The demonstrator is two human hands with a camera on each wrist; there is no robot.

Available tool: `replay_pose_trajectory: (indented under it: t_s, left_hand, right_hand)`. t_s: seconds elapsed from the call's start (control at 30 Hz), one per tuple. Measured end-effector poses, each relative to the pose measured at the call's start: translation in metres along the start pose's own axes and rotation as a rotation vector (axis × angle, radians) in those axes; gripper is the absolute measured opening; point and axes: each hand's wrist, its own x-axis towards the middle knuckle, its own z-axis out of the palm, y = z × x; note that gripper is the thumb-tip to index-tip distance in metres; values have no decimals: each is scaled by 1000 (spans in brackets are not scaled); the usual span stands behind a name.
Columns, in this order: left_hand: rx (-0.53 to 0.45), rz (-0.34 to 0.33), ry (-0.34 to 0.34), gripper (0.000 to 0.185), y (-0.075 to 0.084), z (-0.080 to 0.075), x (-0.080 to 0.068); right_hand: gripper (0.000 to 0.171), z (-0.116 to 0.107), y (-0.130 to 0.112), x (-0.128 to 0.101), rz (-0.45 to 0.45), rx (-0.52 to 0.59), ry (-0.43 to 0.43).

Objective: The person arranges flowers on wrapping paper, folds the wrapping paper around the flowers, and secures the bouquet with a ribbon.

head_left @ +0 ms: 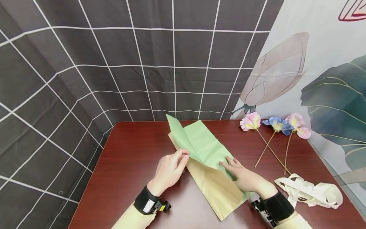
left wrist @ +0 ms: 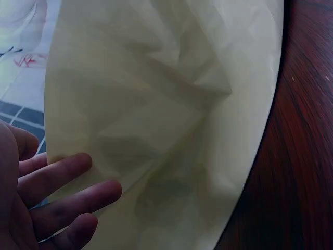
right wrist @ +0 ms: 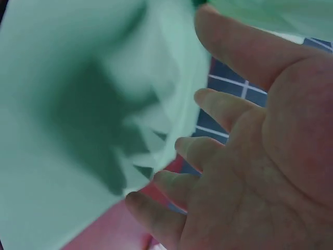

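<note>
We work at a dark red table point(head_left: 131, 165) against a grey grid backdrop point(head_left: 100, 63). Our left hand point(head_left: 168, 171) pinches the paper sheet point(head_left: 200, 146) by its edge, and our right hand point(head_left: 243, 176) presses it flat with straight fingers. Three artificial flowers point(head_left: 274, 125) and a white ribbon point(head_left: 308, 192) lie to the right.

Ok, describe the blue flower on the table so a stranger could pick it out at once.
Start at the dark red table and go to its far right corner, beside the leaf-patterned wall. Three long-stemmed flowers lie there in a row, beyond the white ribbon. The blue flower is the middle one, with a yellow centre, between two pink flowers.
</note>
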Motion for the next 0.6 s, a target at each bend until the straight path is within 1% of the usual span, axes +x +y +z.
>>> replay_pose_trajectory:
  t_s: [0.1,0.2,0.3,0.4,0.47,0.6]
  left_hand:
    - [4,-3,10,17,-7,-11,-9]
    - [21,-9,9,16,-16,-22,-18]
    - [46,-28,6,15,-24,-33,-28]
    - [72,-63,1,12,-32,-42,-39]
    - [94,-98,-21,10,-36,-48,-45]
    - [151,-164,-96,10,-46,-55,-57]
  right_hand:
    - [88,5,3,1,17,-73,2]
    - [92,8,7,2,27,-138,1]
    - [91,9,10,2,35,-149,-5]
    - [90,9,12,3,47,-152,-1]
    - [89,7,12,2,52,-151,5]
    - [87,5,11,1,74,-151,11]
